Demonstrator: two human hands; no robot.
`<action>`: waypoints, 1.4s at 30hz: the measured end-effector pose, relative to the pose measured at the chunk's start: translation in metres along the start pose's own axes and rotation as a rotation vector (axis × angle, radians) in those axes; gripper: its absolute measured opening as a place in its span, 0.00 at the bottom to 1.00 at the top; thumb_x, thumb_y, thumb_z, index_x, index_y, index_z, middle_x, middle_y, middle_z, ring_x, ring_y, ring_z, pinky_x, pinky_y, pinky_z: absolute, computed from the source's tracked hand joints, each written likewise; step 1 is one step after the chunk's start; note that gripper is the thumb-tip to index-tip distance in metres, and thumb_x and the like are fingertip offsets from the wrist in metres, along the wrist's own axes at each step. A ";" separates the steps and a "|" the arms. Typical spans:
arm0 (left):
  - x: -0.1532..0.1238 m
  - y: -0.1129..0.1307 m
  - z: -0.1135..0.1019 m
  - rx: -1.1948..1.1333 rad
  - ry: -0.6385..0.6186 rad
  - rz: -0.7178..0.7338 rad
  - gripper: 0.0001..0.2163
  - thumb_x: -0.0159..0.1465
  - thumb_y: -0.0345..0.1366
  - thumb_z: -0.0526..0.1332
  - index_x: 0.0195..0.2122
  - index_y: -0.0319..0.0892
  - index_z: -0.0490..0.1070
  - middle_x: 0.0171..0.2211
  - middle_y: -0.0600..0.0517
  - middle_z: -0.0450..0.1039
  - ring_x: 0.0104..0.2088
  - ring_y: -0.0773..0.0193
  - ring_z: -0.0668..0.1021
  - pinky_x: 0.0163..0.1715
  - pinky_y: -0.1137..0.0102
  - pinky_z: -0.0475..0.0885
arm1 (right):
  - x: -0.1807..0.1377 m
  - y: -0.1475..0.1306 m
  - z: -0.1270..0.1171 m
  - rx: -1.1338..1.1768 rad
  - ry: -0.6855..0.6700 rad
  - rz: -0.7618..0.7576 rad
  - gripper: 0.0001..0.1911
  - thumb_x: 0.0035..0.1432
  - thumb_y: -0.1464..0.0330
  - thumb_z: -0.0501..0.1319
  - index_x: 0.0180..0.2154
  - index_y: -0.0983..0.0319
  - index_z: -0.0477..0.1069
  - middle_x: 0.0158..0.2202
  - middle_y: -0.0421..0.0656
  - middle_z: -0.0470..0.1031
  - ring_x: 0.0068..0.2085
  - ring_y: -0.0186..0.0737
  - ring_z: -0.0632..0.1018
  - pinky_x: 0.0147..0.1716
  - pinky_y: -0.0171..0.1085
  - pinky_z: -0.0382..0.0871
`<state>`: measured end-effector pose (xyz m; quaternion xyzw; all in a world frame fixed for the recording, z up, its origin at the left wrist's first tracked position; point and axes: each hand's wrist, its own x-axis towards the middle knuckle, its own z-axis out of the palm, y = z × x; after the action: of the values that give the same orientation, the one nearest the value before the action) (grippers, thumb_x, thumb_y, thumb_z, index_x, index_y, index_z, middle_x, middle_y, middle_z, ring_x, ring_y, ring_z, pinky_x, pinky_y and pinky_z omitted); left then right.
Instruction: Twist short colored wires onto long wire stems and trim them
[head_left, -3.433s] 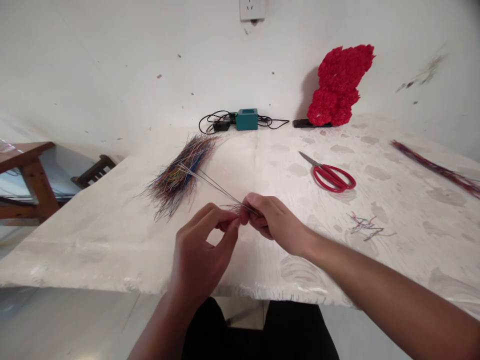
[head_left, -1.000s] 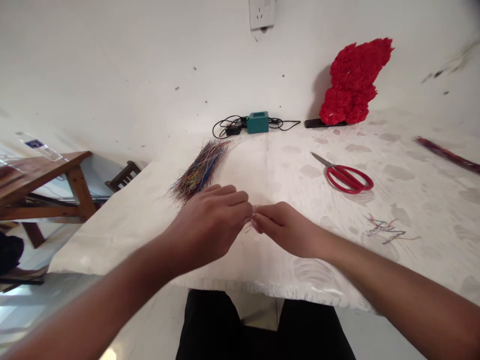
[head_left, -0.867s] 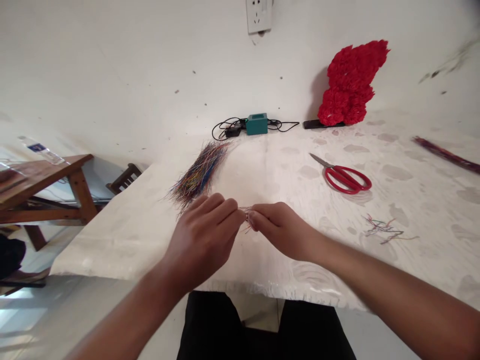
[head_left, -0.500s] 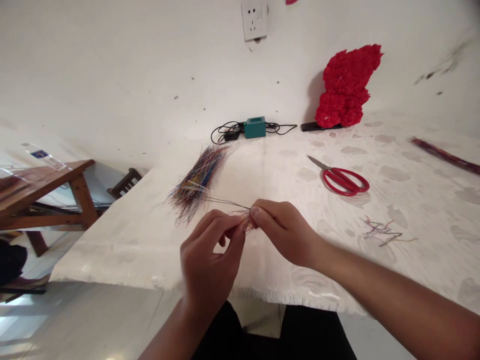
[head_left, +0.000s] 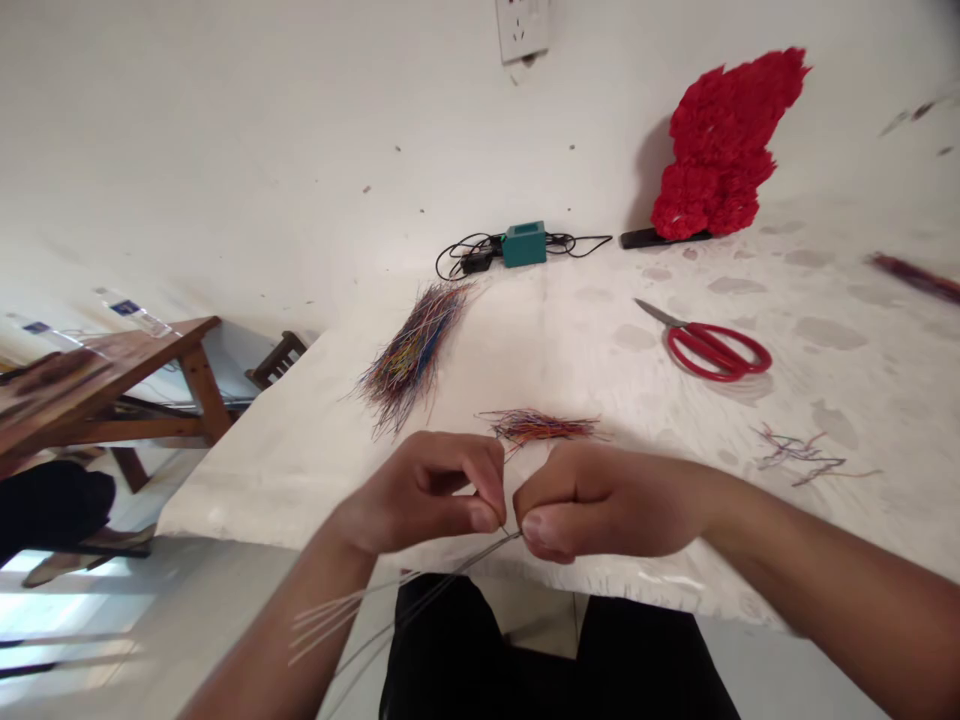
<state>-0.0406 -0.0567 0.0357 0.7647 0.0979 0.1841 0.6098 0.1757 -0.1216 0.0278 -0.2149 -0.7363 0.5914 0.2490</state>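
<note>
Several thin wires (head_left: 480, 556) stick out from my right hand (head_left: 592, 505), whose thumb and fingers are closed on them. Their loose ends trail down to the left, over my left forearm and the table's front edge. Close beside, my left hand (head_left: 435, 490) pinches at the wires with thumb and forefinger; the exact spot between the fingertips is too small to make out. Just behind both hands lies a small bundle of orange and purple wires (head_left: 544, 427). Farther back on the left is a larger multicoloured wire bundle (head_left: 416, 350).
Red-handled scissors (head_left: 712, 348) lie at the right, with wire scraps (head_left: 810, 455) nearer me. By the wall are a teal box (head_left: 525, 244) with black cables and a red fluffy object (head_left: 720, 150) on a black base. Another wire bundle (head_left: 911, 275) lies far right.
Both hands have come down towards the table's front edge. The wires now trail towards me instead of away to the left. The small orange bundle behind the hands now shows. The view has shifted slightly.
</note>
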 end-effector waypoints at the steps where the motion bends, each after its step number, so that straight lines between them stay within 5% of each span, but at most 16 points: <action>1: 0.003 0.008 -0.007 0.051 -0.105 -0.084 0.02 0.62 0.30 0.65 0.31 0.41 0.76 0.28 0.50 0.70 0.29 0.67 0.72 0.30 0.71 0.67 | 0.000 0.000 0.000 -0.036 -0.028 0.036 0.14 0.63 0.72 0.54 0.24 0.63 0.60 0.22 0.33 0.57 0.24 0.27 0.59 0.23 0.30 0.54; 4: 0.019 0.031 -0.023 0.234 -0.369 -0.266 0.02 0.62 0.32 0.64 0.33 0.41 0.76 0.29 0.51 0.72 0.29 0.67 0.72 0.31 0.72 0.68 | 0.003 0.001 0.003 -0.139 -0.038 0.118 0.14 0.61 0.74 0.54 0.23 0.62 0.56 0.21 0.33 0.52 0.23 0.26 0.55 0.20 0.30 0.51; 7: 0.032 0.050 -0.029 0.477 -0.408 -0.318 0.04 0.64 0.32 0.62 0.34 0.43 0.76 0.29 0.53 0.73 0.29 0.68 0.72 0.32 0.73 0.68 | 0.005 0.004 0.006 -0.233 0.087 0.176 0.14 0.61 0.72 0.53 0.23 0.62 0.55 0.22 0.33 0.52 0.23 0.27 0.56 0.21 0.31 0.50; 13: 0.023 0.061 -0.008 1.100 -0.184 -0.133 0.07 0.64 0.27 0.59 0.30 0.43 0.70 0.28 0.55 0.71 0.28 0.67 0.71 0.29 0.72 0.64 | 0.013 0.016 0.010 -0.429 0.404 0.153 0.15 0.60 0.71 0.53 0.22 0.61 0.53 0.22 0.35 0.55 0.26 0.31 0.59 0.25 0.35 0.52; 17: 0.006 0.047 0.020 1.461 0.141 0.103 0.08 0.65 0.25 0.56 0.30 0.39 0.71 0.27 0.51 0.68 0.31 0.62 0.70 0.32 0.65 0.67 | 0.018 0.019 0.014 -0.464 0.600 0.080 0.16 0.61 0.71 0.51 0.22 0.61 0.49 0.21 0.35 0.51 0.26 0.31 0.57 0.26 0.35 0.52; 20: -0.003 0.034 0.037 1.518 0.386 0.211 0.05 0.63 0.24 0.60 0.31 0.37 0.72 0.27 0.51 0.68 0.30 0.63 0.71 0.32 0.65 0.68 | 0.020 0.015 0.018 -0.441 0.680 0.075 0.16 0.62 0.70 0.50 0.23 0.61 0.51 0.22 0.35 0.55 0.27 0.31 0.59 0.27 0.35 0.53; 26: -0.004 0.017 0.055 1.271 0.736 0.271 0.05 0.60 0.22 0.64 0.34 0.38 0.72 0.26 0.54 0.68 0.25 0.72 0.69 0.25 0.74 0.67 | 0.018 0.008 0.024 -0.376 0.765 0.100 0.16 0.66 0.66 0.49 0.24 0.61 0.56 0.22 0.36 0.58 0.26 0.31 0.60 0.27 0.35 0.54; 32: 0.000 0.006 0.074 0.696 1.028 0.106 0.04 0.61 0.26 0.64 0.31 0.42 0.72 0.25 0.56 0.68 0.22 0.73 0.69 0.18 0.76 0.65 | 0.015 0.004 0.025 -0.421 0.755 -0.025 0.16 0.66 0.68 0.50 0.24 0.61 0.57 0.21 0.35 0.59 0.24 0.30 0.61 0.26 0.34 0.55; 37: -0.002 -0.008 0.075 -0.058 0.894 0.050 0.03 0.65 0.32 0.61 0.33 0.44 0.70 0.23 0.59 0.61 0.16 0.77 0.64 0.13 0.79 0.60 | 0.010 -0.001 0.026 -0.344 0.676 -0.145 0.16 0.65 0.69 0.51 0.23 0.61 0.57 0.21 0.35 0.58 0.24 0.30 0.62 0.26 0.33 0.57; 42: -0.009 -0.017 0.052 -0.212 0.558 0.221 0.07 0.62 0.38 0.64 0.31 0.43 0.69 0.24 0.57 0.60 0.14 0.77 0.62 0.11 0.79 0.57 | -0.001 -0.014 0.019 -0.153 0.351 -0.059 0.15 0.64 0.71 0.53 0.24 0.62 0.59 0.23 0.36 0.60 0.26 0.30 0.62 0.27 0.33 0.58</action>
<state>-0.0273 -0.1025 0.0083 0.6227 0.1580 0.4612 0.6120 0.1644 -0.1391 0.0381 -0.3114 -0.7303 0.4794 0.3739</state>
